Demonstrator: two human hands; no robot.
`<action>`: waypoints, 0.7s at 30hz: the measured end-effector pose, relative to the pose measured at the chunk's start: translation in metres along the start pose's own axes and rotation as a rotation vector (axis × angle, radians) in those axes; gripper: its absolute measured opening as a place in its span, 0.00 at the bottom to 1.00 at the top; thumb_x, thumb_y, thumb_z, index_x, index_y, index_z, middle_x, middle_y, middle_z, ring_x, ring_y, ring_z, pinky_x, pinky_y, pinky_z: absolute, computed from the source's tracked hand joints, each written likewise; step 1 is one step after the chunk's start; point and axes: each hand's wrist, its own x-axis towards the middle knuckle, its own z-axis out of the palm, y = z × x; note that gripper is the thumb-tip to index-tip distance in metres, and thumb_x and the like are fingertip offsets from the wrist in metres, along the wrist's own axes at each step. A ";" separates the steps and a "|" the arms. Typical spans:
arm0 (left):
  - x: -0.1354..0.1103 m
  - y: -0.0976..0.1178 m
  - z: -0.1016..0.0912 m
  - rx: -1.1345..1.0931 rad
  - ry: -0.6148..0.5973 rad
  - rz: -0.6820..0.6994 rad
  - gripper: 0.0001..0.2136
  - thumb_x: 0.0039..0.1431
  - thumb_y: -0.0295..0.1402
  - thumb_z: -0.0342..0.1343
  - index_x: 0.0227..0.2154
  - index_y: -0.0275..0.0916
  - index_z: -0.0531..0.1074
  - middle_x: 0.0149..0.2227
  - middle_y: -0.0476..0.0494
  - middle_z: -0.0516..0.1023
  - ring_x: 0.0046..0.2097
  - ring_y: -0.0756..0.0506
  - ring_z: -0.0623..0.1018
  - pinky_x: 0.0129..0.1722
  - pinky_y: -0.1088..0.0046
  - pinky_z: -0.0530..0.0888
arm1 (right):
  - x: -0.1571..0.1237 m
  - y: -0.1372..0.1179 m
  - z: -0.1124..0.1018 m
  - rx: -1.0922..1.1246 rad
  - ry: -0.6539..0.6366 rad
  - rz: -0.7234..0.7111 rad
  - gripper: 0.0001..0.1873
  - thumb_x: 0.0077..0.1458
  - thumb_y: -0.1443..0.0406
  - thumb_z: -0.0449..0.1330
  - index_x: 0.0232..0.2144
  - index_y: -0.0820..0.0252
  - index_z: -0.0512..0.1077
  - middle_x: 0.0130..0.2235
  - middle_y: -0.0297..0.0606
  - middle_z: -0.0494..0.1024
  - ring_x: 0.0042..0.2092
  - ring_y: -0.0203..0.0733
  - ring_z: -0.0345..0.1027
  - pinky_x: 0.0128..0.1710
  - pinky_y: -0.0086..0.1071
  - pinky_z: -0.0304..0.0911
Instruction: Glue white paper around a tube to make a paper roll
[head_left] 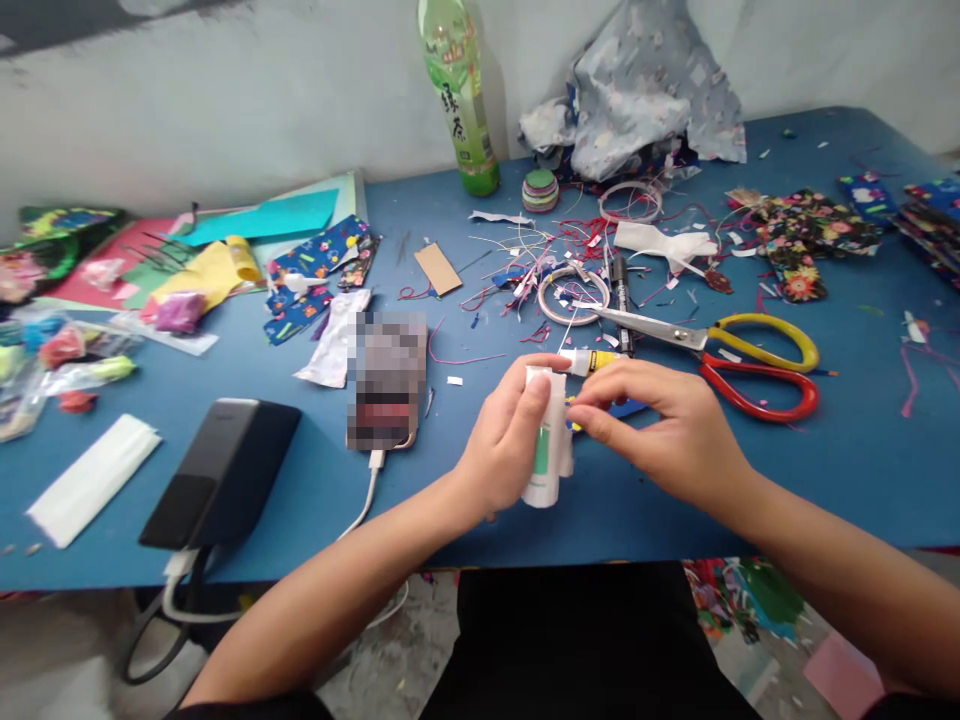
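My left hand (504, 442) is wrapped round a white rolled paper tube (546, 440) with a green patch on it, held upright above the blue table's (862, 440) near edge. My right hand (660, 425) pinches the tube's right side with thumb and fingertips. A small yellow-labelled glue tube (589, 361) lies on the table just behind both hands. Something small and blue lies under the right hand, partly hidden.
Scissors (739, 362) with yellow and red handles lie to the right. A phone (386, 380) on a cable and a black power bank (223, 470) sit left. A green bottle (459, 95), cloth heap (652, 90), thread scraps, ring (574, 295) and coloured paper (225, 250) crowd the back.
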 end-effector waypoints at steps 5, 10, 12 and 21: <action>-0.002 -0.002 0.001 0.189 0.058 0.117 0.18 0.67 0.47 0.44 0.47 0.40 0.68 0.27 0.50 0.71 0.28 0.49 0.69 0.31 0.73 0.65 | 0.001 -0.001 0.003 -0.004 0.006 0.037 0.02 0.55 0.68 0.64 0.30 0.57 0.77 0.34 0.36 0.81 0.37 0.41 0.73 0.41 0.34 0.66; -0.004 -0.006 0.000 0.281 0.070 0.195 0.17 0.67 0.45 0.45 0.48 0.40 0.67 0.23 0.53 0.67 0.24 0.50 0.66 0.28 0.73 0.62 | 0.003 0.001 0.004 0.004 -0.055 -0.003 0.05 0.57 0.68 0.62 0.28 0.58 0.73 0.30 0.34 0.76 0.33 0.38 0.69 0.36 0.32 0.64; -0.005 -0.006 -0.001 0.282 0.065 0.202 0.16 0.67 0.45 0.45 0.48 0.40 0.67 0.23 0.52 0.67 0.23 0.50 0.66 0.27 0.73 0.61 | 0.003 0.003 0.003 0.011 -0.095 -0.039 0.06 0.58 0.68 0.60 0.29 0.59 0.70 0.29 0.34 0.73 0.32 0.37 0.66 0.34 0.31 0.62; -0.006 -0.003 0.004 -0.010 -0.002 0.137 0.17 0.67 0.47 0.43 0.45 0.40 0.68 0.31 0.48 0.73 0.29 0.49 0.71 0.30 0.73 0.66 | 0.005 0.004 0.003 0.168 -0.202 -0.042 0.07 0.60 0.67 0.54 0.28 0.58 0.64 0.30 0.32 0.66 0.32 0.36 0.59 0.33 0.30 0.58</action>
